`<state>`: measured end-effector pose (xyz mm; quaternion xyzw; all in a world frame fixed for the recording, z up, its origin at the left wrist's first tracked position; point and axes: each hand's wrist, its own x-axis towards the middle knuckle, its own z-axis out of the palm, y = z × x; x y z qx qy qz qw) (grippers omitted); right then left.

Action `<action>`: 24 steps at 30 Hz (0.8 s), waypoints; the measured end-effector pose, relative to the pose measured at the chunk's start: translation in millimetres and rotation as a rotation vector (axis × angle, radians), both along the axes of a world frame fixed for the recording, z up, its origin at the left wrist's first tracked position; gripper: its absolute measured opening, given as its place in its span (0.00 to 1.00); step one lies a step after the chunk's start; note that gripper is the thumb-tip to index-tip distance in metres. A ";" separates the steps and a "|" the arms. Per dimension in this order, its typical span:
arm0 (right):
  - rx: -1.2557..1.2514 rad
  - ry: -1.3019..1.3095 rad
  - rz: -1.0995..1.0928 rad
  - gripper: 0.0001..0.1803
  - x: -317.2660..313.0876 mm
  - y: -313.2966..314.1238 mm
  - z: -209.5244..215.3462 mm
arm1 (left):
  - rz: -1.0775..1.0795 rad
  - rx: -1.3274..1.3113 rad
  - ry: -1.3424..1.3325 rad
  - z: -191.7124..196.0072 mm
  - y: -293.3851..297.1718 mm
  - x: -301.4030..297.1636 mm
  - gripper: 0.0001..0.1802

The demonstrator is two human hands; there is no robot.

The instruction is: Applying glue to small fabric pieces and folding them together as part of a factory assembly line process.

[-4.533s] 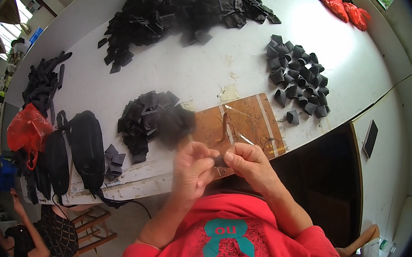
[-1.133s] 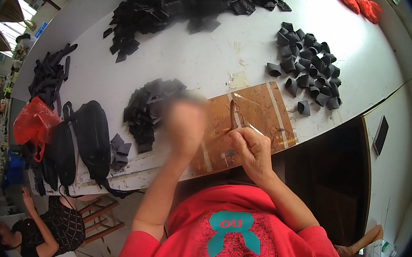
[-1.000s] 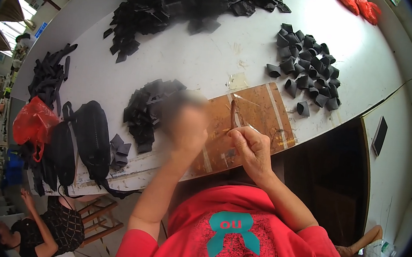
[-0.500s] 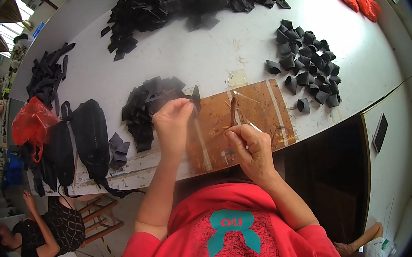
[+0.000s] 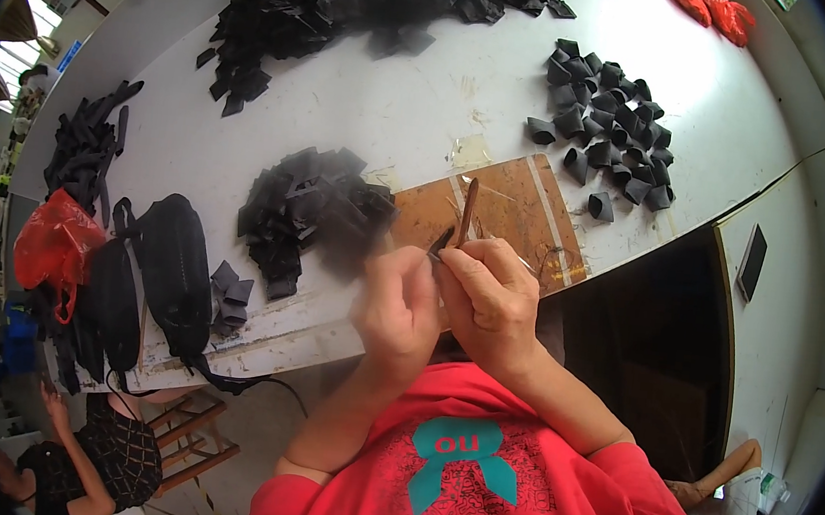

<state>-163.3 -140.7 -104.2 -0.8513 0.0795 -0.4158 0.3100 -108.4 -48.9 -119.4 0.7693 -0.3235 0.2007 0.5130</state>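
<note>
Black piece (image 5: 359, 242) motion-blurred beside left hand (image 5: 398, 301)

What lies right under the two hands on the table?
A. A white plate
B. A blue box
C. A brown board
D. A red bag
C: the left hand and right hand meet over the brown board, which lies at the table's near edge.

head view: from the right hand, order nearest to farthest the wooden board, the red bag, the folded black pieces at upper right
From the right hand:
1. wooden board, just beyond it
2. folded black pieces, upper right
3. red bag, far left edge
</note>
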 end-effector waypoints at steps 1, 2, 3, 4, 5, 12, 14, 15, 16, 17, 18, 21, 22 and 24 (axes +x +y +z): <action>-0.006 0.038 -0.043 0.11 0.2 3.0 2.8 | -0.010 -0.015 -0.028 -9.5 1.2 1.7 0.06; -0.012 0.035 -0.049 0.11 0.7 0.6 -0.9 | -0.017 -0.021 -0.030 -1.7 -0.5 0.6 0.06; 0.025 0.051 -0.086 0.12 1.9 -2.1 -8.8 | -0.122 -0.260 0.485 12.7 -1.5 -1.7 0.07; 0.062 0.066 -0.123 0.12 2.7 -4.3 -12.8 | -0.228 -0.495 1.003 20.6 -2.5 -2.4 0.09; 0.162 0.078 -0.116 0.09 1.6 -6.0 -10.4 | -0.357 -0.649 1.215 19.9 -0.8 6.6 0.13; 1.809 0.270 0.564 0.05 -13.0 -29.7 2.0 | -0.467 -0.369 1.115 28.7 5.6 8.4 0.11; 1.875 0.232 0.667 0.07 -13.0 -26.3 2.7 | -0.428 -0.380 0.911 25.9 0.7 1.2 0.09; 1.947 0.196 0.769 0.09 -12.4 -25.4 3.4 | -0.407 -0.417 0.907 26.8 0.4 -1.8 0.09; 1.940 0.192 0.773 0.09 -12.6 -26.3 9.5 | -0.386 -0.453 0.904 28.0 0.5 -3.3 0.09; 1.739 0.322 0.660 0.10 -13.8 -28.3 19.7 | -0.368 -0.469 0.965 29.7 -0.1 -2.9 0.08; 1.532 0.439 0.545 0.12 -14.6 -30.7 25.7 | -0.371 -0.473 0.957 33.4 -0.6 0.1 0.08; 1.355 0.409 0.562 0.15 -13.2 -36.8 38.1 | -0.698 -0.773 1.431 48.0 -1.8 14.5 0.08; 1.270 0.404 0.539 0.15 -12.7 -38.1 46.5 | -0.703 -0.774 1.428 51.8 -2.3 18.8 0.08; 1.295 0.371 0.607 0.17 -12.9 -38.2 67.0 | -1.279 -0.964 1.621 62.9 -1.2 24.7 0.11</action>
